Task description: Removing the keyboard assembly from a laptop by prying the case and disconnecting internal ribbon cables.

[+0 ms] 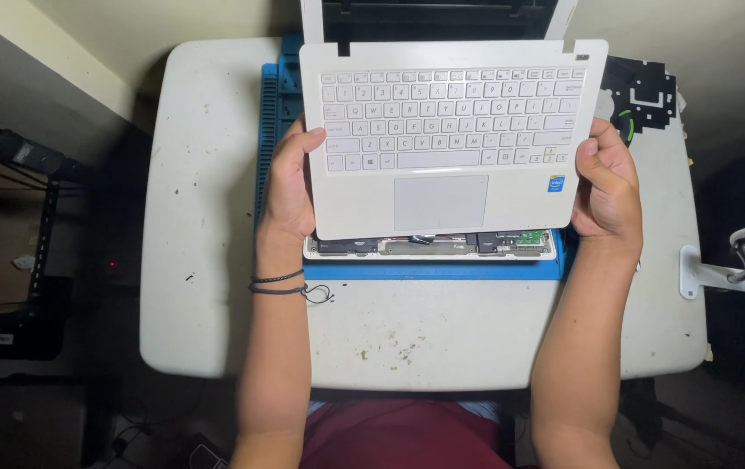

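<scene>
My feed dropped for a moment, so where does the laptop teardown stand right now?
Looks done: the white keyboard cover is lifted off the laptop base, whose internal parts show along the front edge. In hand: the left hand and right hand hold the cover by its sides above the base on the blue mat. Left: the cover is not yet set down.

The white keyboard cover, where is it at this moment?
In the head view, the white keyboard cover sits centre, gripped between left hand and right hand, above the laptop base.
</scene>
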